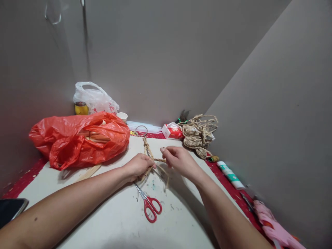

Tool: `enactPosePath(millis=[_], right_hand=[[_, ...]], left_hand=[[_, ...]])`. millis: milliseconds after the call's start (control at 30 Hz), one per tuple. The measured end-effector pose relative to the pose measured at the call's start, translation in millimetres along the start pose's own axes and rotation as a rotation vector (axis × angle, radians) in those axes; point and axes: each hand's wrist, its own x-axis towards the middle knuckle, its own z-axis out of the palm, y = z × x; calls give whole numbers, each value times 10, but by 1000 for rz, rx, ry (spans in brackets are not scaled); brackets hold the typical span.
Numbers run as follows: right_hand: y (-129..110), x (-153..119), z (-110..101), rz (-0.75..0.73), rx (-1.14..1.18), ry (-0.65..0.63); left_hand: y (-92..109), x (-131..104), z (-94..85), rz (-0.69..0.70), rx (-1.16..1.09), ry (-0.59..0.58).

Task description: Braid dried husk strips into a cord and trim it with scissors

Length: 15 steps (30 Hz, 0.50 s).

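My left hand (141,165) is closed around a twisted straw rope (147,147), whose knotted upper part stretches away from me across the white board. One short length of the rope runs rightward into the curled fingers of my right hand (178,159), which are drawn together; the exact grip there is partly hidden. Loose straw ends (166,176) hang below between the hands. Just under my left hand lie scissors (151,207) with red handles, their blade tips hidden by that hand. A thin metal ring (141,130) is beyond the rope's far end.
At the left sits a red plastic bag (64,138) of wooden pieces, with a white bag (95,98), a jar (81,108) and a cup (122,116) behind. Straw rope bundles (194,135) and a tissue pack (172,131) stand far right. A white-green roll (230,175) lies along the right edge.
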Motion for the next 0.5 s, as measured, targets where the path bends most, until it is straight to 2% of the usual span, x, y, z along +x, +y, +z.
enactPosePath(millis=[33,167,333,500], right_hand=[[29,33,29,10,16,-12],[101,91,214,94,191,-310],[202,126,277,93,224,-331],[346,190,231,158,420,-527]], left_hand=[[-2,2,-2,6,5,1],[-46,34,-13,92,49,-40],[-76,65,-27,172,140,-4],[-48,68,-71,177,261,-78]])
